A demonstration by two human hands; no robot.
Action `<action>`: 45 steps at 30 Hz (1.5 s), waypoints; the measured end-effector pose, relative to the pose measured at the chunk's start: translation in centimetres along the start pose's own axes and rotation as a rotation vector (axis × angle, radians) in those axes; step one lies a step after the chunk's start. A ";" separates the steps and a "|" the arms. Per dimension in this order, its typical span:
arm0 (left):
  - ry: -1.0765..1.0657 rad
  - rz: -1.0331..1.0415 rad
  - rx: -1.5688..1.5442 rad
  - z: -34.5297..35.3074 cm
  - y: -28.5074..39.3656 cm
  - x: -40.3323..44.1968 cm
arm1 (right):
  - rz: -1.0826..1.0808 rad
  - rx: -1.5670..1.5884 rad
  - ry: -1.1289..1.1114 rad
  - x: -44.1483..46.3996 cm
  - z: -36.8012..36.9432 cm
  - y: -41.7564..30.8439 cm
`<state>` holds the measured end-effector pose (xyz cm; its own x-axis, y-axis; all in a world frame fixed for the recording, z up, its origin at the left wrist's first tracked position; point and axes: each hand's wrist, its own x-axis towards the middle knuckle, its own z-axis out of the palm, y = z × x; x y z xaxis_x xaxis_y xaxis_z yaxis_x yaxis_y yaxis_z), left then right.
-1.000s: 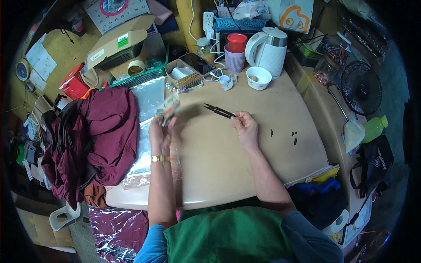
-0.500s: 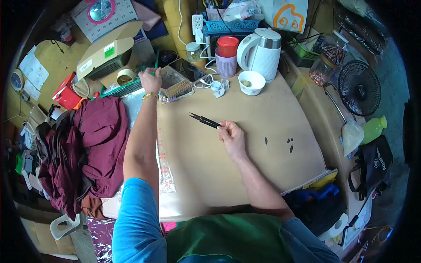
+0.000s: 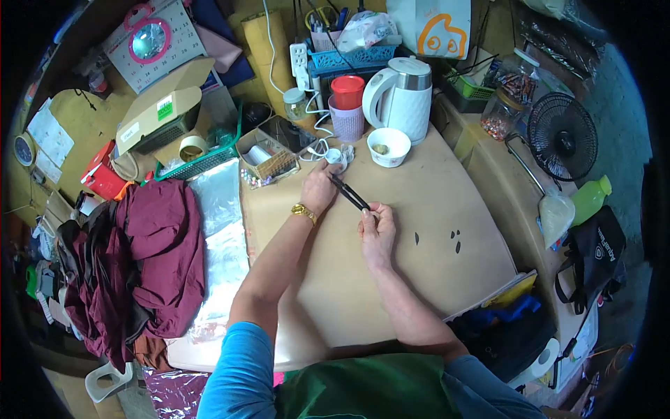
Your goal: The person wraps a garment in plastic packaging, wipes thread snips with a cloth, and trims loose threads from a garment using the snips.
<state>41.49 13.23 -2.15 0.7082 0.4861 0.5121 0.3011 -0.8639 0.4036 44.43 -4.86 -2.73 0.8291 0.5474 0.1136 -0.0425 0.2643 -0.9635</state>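
My right hand (image 3: 377,234) is closed on the handle end of thin black scissors (image 3: 349,193), whose pointed end is directed up and left. My left hand (image 3: 319,187), with a gold watch (image 3: 303,212) on its wrist, is at the pointed end, beside a small white round object (image 3: 334,156) and a white cable. Its fingers are bunched and partly hidden, so what they hold cannot be made out. Several small dark pieces (image 3: 458,246) lie on the table (image 3: 349,293) right of my right hand.
A white bowl (image 3: 389,147) and a white kettle (image 3: 405,101) stand beyond my hands. Left of them is a wicker basket (image 3: 272,164). Clear plastic sheets (image 3: 220,237) and maroon cloth (image 3: 167,258) lie at the left. A black fan (image 3: 562,136) stands at the right.
My left hand first went to the baskets at the back, and the small printed packet it held is gone from it. It then came right to the scissors' tip. The view has shifted.
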 end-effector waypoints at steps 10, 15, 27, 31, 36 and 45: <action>0.190 0.012 -0.073 0.0 -0.2 -0.9 | 0.148 0.231 0.108 0.8 -0.1 -0.2; 0.116 -0.545 -0.967 -3.5 3.3 -5.1 | 0.001 0.067 0.058 0.4 0.2 0.9; 0.257 -0.766 -1.825 -6.6 7.8 -15.1 | -0.527 -0.420 -0.271 -3.4 1.3 -1.6; 0.358 -0.723 -1.866 -5.3 6.6 -15.7 | -0.662 -0.492 -0.326 -4.1 1.6 -1.5; 0.234 -0.700 -1.878 -6.4 7.0 -15.4 | -0.609 -0.471 -0.437 -4.2 1.3 -1.8; 0.133 -0.707 -1.737 -7.2 6.0 -15.7 | 0.273 0.031 -0.692 -1.1 -0.5 1.3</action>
<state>27.62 1.33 -2.31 0.6859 0.7254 -0.0576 -0.4800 0.5105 0.7134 43.71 -5.47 -4.24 0.2463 0.9692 0.0080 -0.2209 0.0642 -0.9732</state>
